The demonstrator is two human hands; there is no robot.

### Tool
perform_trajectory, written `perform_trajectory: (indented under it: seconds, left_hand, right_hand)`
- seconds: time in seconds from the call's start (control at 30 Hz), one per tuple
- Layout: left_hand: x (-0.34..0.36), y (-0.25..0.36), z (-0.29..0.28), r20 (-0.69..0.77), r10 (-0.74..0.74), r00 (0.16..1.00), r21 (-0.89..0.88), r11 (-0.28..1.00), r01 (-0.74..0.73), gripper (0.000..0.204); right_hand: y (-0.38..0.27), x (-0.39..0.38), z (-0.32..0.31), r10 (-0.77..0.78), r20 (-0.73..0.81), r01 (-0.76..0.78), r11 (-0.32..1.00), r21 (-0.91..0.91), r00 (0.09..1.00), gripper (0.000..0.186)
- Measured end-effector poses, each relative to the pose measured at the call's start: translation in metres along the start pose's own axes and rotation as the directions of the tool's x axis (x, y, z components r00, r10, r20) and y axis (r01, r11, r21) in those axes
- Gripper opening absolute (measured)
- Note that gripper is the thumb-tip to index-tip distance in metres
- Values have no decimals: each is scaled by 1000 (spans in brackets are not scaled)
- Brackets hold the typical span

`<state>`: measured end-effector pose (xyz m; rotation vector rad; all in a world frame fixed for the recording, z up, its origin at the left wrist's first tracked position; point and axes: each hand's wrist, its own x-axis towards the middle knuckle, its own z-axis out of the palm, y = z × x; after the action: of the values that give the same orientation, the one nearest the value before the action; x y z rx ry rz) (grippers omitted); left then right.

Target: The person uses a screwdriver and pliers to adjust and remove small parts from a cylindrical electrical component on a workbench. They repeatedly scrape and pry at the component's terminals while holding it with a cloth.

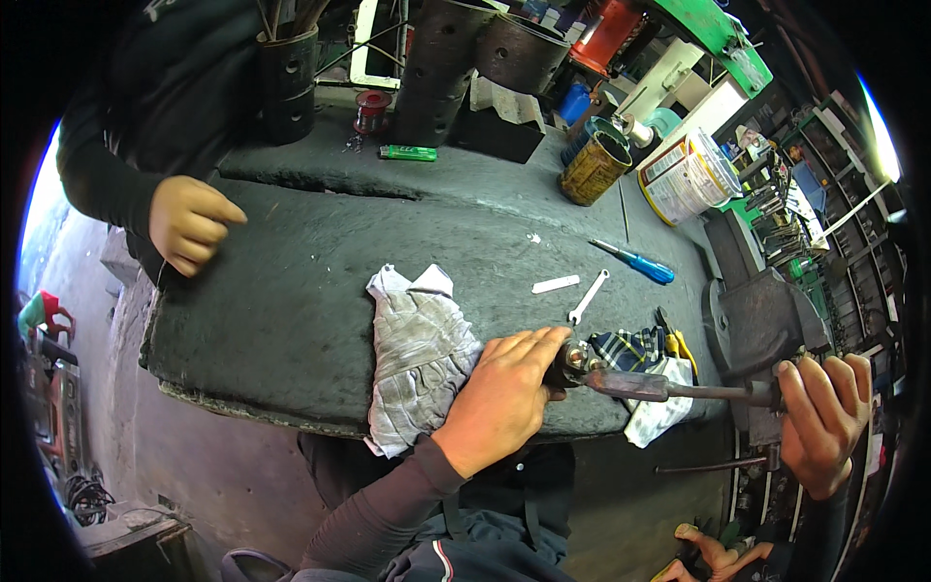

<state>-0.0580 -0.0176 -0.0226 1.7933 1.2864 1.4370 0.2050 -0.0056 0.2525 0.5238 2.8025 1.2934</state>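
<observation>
My left hand (504,393) is closed over the round, knobbed end of a dark metal rod-shaped part (630,385) at the bench's near edge. The fingers lie together across the top of that end, and the palm side is hidden. Stretching to the right, the rod narrows and then thickens again beside my right hand (824,422), whose fingers curl round its far end. A grey, stained cloth (417,354) lies left of my left hand. Just beyond the rod are a small open-ended wrench (590,297), a plaid cloth (628,347), a white rag (661,403) and yellow-handled pliers (685,355).
A vise (766,315) stands at the bench's right end. A blue-handled screwdriver (637,264), a white strip (556,284), a grimy can (594,170) and a white bucket (687,179) lie farther back. At the far left is another person's hand (194,223).
</observation>
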Motion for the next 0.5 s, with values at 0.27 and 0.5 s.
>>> perform_trajectory:
  seconds: [0.27,0.5]
  left_hand:
    - [0,0,0,6,-4,1000,35,999,3,68]
    - [1,3,1,27,-11,1000,67,998,9,69]
  right_hand:
    - [-2,-10,6,46,2,-46,999,24,999,34]
    - [-7,-17,7,18,-64,-21,999,-46,998,31]
